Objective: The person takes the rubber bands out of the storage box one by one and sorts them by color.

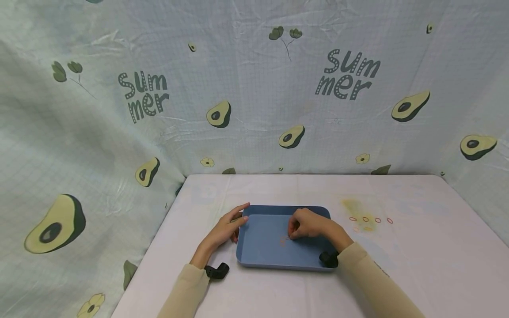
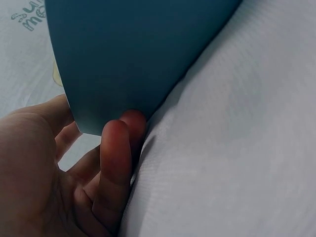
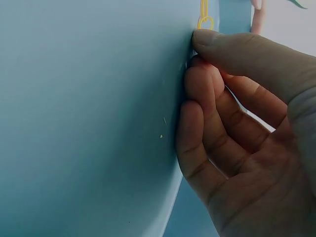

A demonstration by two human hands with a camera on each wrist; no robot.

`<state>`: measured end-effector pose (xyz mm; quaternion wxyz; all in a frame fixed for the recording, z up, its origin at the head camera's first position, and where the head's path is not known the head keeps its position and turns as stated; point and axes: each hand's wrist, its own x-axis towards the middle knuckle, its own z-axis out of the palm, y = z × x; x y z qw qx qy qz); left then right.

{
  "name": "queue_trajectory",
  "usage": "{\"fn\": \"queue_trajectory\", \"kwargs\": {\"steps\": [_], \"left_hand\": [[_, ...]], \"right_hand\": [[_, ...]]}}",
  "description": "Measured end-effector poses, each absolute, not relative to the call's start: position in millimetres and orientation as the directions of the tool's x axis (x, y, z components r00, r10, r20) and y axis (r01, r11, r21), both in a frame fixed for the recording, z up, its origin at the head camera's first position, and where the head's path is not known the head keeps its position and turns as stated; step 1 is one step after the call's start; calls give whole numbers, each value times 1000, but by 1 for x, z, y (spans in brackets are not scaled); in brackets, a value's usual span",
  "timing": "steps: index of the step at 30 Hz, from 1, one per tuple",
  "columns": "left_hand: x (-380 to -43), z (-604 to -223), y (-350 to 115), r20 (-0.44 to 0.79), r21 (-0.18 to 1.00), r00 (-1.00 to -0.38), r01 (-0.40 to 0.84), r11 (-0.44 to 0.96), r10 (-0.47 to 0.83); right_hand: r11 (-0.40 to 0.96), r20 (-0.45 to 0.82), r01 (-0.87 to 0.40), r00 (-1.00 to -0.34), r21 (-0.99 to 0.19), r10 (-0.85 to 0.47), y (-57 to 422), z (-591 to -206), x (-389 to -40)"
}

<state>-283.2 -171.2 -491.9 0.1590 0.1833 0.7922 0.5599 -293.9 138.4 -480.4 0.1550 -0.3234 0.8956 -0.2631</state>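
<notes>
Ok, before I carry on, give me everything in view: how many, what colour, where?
Rectangular tray: one, blue, on the tablecloth between the forearms
Thin loops in the tray: count unclear, yellow in the right wrist view, by the right fingertips
Tiny specks: at least two, pale, on the tray
Red rings: four, red, in a row right of the tray
Fainter rings: two, orange-yellow, just nearer than that row
Tablecloth: one, pinkish white, under the tray
Backdrop: one, pale, avocado and "summer" prints, behind the table
Wristbands: two, black, one per wrist
Sleeves: two, cream, on the forearms
Left-hand grip: one, bare, holding the tray's left edge
Right-hand grip: one, bare, over the tray
</notes>
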Motion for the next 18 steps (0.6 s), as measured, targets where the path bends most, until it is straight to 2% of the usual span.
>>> {"fn": "queue_trajectory", "kwargs": {"steps": [7, 18], "left_hand": [[-282, -490, -171, -44, 946, -880, 115, 303, 472], [-282, -490, -172, -47, 944, -877, 118, 308, 478]], "right_hand": [[654, -114, -500, -739, -568, -664, 138, -479, -292], [601, -40, -544, -721, -585, -691, 149, -465, -290]]}}
